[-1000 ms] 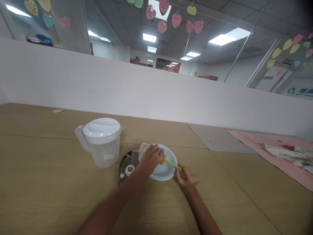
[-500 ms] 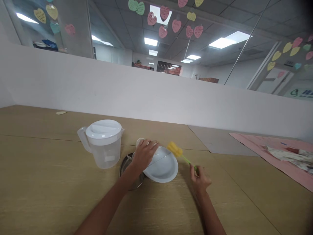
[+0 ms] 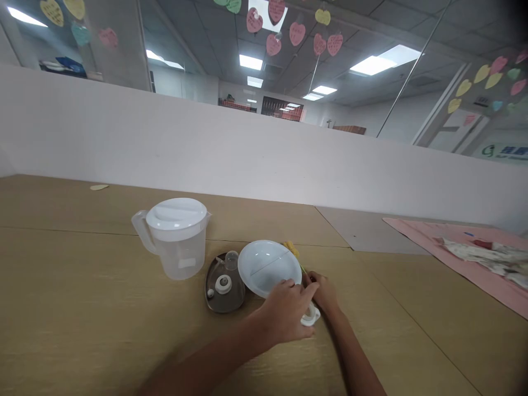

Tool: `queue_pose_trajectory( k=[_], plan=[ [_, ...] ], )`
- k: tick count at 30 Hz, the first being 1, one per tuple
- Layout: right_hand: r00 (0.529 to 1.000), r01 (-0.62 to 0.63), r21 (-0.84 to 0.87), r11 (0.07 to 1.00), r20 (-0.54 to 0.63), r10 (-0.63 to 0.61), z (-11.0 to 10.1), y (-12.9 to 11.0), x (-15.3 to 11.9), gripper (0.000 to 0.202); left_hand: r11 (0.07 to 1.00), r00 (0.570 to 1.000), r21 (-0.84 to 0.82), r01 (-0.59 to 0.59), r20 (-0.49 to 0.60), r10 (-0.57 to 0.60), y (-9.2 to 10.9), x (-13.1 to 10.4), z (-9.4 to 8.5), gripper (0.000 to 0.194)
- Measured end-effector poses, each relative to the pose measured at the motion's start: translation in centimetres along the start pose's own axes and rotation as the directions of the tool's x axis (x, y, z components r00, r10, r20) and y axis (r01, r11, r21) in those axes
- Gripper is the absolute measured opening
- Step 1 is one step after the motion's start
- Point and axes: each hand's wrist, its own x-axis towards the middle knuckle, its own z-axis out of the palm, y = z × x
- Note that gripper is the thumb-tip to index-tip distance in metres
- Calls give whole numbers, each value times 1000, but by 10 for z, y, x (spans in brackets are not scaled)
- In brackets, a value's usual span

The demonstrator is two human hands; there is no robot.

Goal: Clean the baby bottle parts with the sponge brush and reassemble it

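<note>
My left hand (image 3: 287, 312) is closed round a small white ring-shaped piece (image 3: 311, 315) in front of the bowl. Right beside it, my right hand (image 3: 324, 291) grips the thin green stem of a yellow sponge brush (image 3: 291, 249), whose head lies behind the bowl's right rim. The white oval bowl (image 3: 264, 267) has a thin line across its inside. Left of the bowl stands a dark metal tray (image 3: 226, 302) holding a small clear cup (image 3: 231, 260), a white ring (image 3: 223, 284) and a small white piece (image 3: 210, 293).
A clear pitcher (image 3: 183, 256) with a white lid stands left of the tray. On the right a pink cloth (image 3: 416, 231) carries patterned fabric (image 3: 478, 255). A pale flat piece (image 3: 99, 187) lies near the white wall (image 3: 247, 154).
My left hand has moved from the tray and bowl's left side to the right, now with the white piece. The yellow brush has dropped lower and my right hand has shifted slightly left.
</note>
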Motion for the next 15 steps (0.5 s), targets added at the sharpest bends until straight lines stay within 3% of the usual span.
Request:
queue_pose_trajectory(
  k=[4, 9, 13, 15],
  plan=[
    [999, 35, 16, 999, 36, -36, -2, -3, 1, 31, 991, 996, 131, 13, 85, -24, -7, -3, 1, 68],
    [998, 43, 12, 999, 40, -44, -5, -7, 6, 39, 988, 988, 148, 37, 141, -59, -9, -7, 1, 57],
    [999, 3, 38, 999, -49, -1, -21, -29, 24, 46, 987, 979, 132, 96, 168, -118, -10, -14, -4, 52],
    [999, -17, 59, 998, -35, 19, -31, -47, 40, 47, 993, 979, 71, 97, 173, -108, -13, -17, -11, 54]
  ],
)
